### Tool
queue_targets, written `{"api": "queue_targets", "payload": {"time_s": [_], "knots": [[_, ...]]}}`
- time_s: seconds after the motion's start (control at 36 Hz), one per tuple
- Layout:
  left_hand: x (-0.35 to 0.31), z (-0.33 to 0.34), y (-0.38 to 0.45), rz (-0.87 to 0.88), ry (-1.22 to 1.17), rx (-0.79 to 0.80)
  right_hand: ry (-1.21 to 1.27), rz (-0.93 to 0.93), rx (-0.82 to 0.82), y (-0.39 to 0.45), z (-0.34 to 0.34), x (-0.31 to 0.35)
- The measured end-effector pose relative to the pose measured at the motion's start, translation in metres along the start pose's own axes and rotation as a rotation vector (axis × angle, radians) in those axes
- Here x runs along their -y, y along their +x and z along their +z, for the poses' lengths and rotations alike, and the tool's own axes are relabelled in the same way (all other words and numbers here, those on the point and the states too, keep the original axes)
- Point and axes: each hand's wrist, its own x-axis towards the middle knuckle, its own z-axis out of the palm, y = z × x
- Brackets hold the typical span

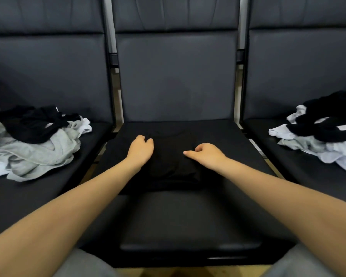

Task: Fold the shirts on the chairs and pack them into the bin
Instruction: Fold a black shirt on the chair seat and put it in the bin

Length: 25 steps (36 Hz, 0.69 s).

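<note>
A black shirt (174, 156) is laid flat on the seat of the middle chair (188, 220), partly folded into a rough block, its dark cloth hard to tell from the dark seat. The left hand (141, 148) is set on the shirt's left part, with its fingers curled down and forward; a fold of the cloth appears to be pinched at the fingertips (149, 140), just beyond the knuckles, though black on black leaves this unsure. The right hand (206, 154) is rested on the shirt's right part, with the fingers bent inward and the thumb stretched toward the left hand; whether cloth is gripped under those fingers cannot be told. Between the two hands a bare stretch of the shirt is seen, and the folded near edge lies behind the wrists, toward the person. The collar end lies past the fingertips, toward the chair back.

Well to the left of the left hand, a loose heap of grey, black and white shirts (34, 144) is piled on the left chair (28, 196). Well to the right of the right hand, a second heap of black and white shirts (324, 132) is piled on the right chair (288, 156).
</note>
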Motion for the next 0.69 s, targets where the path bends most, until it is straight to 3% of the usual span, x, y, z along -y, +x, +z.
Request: {"api": "queue_targets", "payload": {"time_s": [0.08,0.17,0.33,0.44,0.5,0.61,0.69], "knots": [[0.001,-0.004,0.003,-0.06,-0.14,-0.054,0.006,0.021,0.003,-0.001,0.001,0.002],[0.009,-0.009,0.001,-0.006,0.007,-0.059,-0.055,0.037,-0.023,-0.002,0.004,0.005],[0.025,-0.015,-0.011,0.207,0.596,-0.078,-0.226,0.049,-0.082,-0.008,0.01,0.015],[0.033,-0.014,-0.012,0.442,0.597,-0.165,-0.255,0.061,-0.095,-0.009,0.017,0.022],[0.037,-0.013,-0.009,0.552,0.593,-0.113,-0.285,0.063,-0.11,-0.008,0.023,0.023],[0.041,-0.006,-0.006,0.418,0.713,0.122,-0.374,0.049,-0.104,-0.006,0.028,0.024],[0.039,-0.005,-0.005,0.372,0.75,0.146,-0.293,0.057,-0.083,-0.006,0.026,0.021]]}}
